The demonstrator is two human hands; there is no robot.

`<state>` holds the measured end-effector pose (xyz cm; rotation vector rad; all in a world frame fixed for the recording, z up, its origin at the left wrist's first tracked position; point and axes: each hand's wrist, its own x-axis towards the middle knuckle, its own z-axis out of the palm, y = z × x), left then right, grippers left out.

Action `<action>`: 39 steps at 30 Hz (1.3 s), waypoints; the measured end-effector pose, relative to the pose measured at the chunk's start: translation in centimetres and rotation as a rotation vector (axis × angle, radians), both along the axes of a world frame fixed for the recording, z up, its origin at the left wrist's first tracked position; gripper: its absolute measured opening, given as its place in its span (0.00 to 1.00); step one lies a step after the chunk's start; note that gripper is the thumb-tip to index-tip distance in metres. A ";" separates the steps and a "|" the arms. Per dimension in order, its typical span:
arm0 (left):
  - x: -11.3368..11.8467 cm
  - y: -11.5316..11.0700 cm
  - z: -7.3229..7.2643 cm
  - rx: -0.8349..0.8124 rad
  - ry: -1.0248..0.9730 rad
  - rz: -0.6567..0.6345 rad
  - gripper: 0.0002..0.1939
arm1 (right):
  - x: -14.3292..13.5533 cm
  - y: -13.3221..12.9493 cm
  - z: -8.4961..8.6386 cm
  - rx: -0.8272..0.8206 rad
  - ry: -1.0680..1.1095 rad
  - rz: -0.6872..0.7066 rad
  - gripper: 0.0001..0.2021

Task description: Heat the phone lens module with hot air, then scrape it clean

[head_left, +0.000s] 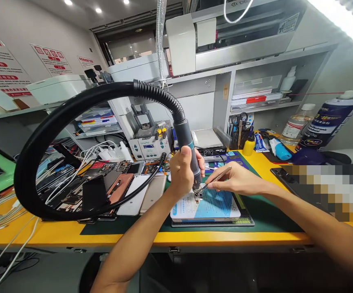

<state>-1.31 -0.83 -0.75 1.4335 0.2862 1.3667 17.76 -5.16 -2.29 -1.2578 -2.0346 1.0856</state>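
Observation:
My left hand [182,173] is wrapped round the grey handle of a hot air gun [183,134], which points nozzle down. From its top a ribbed black hose loops out to the left. Just under the nozzle lies a small circuit board part [198,197], on a blue and white box [215,207]. My right hand [231,177] pinches a pair of metal tweezers [220,175], their tips close to the nozzle and the small part. Whether the tips touch the part cannot be made out.
Several phones, such as a white one [132,195], lie left of the box. Behind stands a soldering station [150,145]. White cables [8,203] cover the left side. A spray can [329,122], a clear bottle [298,124] and a yellow bottle [249,144] stand at the right.

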 end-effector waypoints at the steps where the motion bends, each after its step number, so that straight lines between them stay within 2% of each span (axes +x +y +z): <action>1: 0.1 0.1 -0.1 0.001 0.000 0.002 0.30 | -0.1 0.0 0.1 -0.003 0.003 -0.006 0.13; 5: 0.0 0.5 -0.4 0.005 0.017 0.004 0.23 | -0.4 -0.2 0.4 -0.015 0.037 -0.039 0.12; 9: -0.3 0.7 -0.6 0.008 0.032 -0.004 0.20 | -0.6 -0.3 0.6 -0.022 0.100 -0.088 0.16; 19: -0.4 0.5 -0.7 0.017 -0.005 -0.036 0.19 | -0.9 -0.2 1.0 -0.013 0.133 -0.130 0.13; 30: -0.4 1.3 -1.3 -0.012 0.014 -0.038 0.16 | -1.0 -0.5 1.1 -0.031 0.128 -0.142 0.13; 39: -0.7 0.8 -1.0 -0.027 -0.024 -0.091 0.17 | -1.0 -0.4 1.2 -0.023 0.125 -0.143 0.12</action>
